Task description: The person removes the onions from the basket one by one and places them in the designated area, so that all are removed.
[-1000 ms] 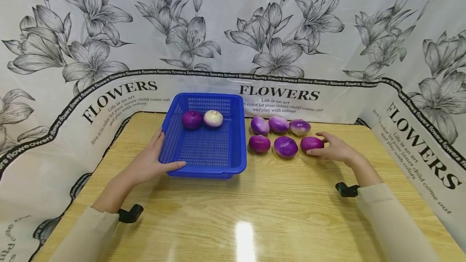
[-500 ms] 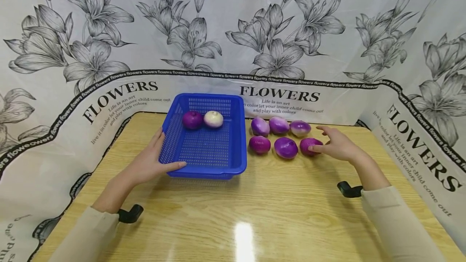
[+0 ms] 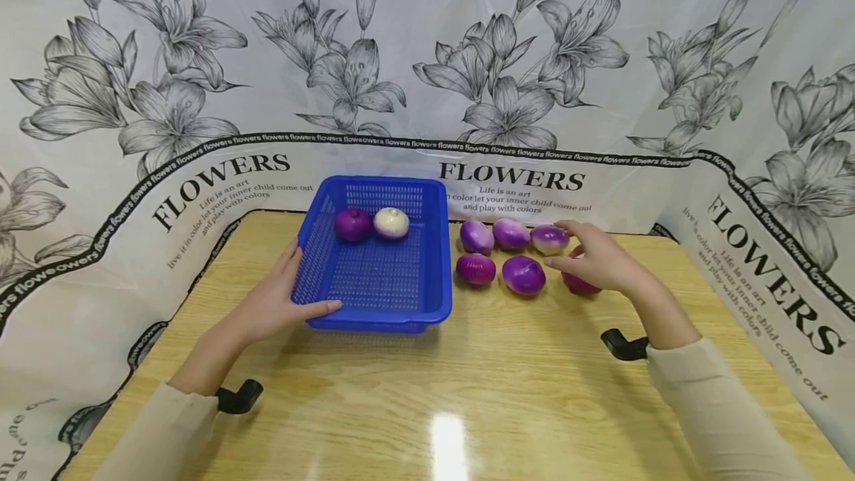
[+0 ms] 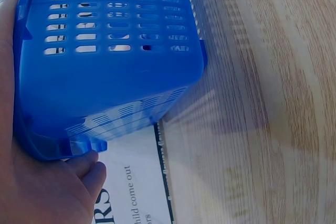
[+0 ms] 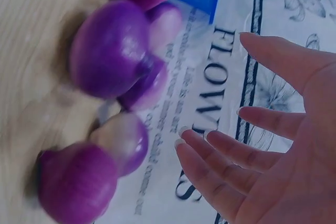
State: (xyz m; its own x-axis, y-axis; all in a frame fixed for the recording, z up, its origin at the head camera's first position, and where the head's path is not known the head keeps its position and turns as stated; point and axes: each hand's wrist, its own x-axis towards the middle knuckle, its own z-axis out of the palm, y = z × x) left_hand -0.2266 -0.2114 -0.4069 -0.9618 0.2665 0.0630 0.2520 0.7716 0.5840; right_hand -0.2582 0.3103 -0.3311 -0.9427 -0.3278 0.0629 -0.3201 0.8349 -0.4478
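My left hand (image 3: 270, 299) holds the near left corner of a blue plastic basket (image 3: 437, 258), its thumb along the front rim. In the left wrist view, fingertips (image 4: 94, 171) curl at the basket's rim. Inside the basket sit a purple onion (image 3: 352, 225) and a whitish onion (image 3: 391, 223). My right hand (image 3: 597, 254), fingers spread and holding nothing, hovers above the right end of two rows of onions. It partly hides a magenta onion (image 3: 580, 284); its fingertips overlap a purple-and-white onion (image 3: 550, 240) behind. In the right wrist view a gap shows between fingers and onions.
Beside the basket lie more onions, among them a deep purple one (image 3: 524, 275) and a ridged magenta one (image 3: 476, 270). A white flower-print cloth (image 3: 374, 102) rises round the back and sides of the wooden table (image 3: 508, 377).
My right hand has left the front-right magenta onion, which it touched before, and moved up and leftward towards the back-right onion. My left hand has stayed at the basket's corner.
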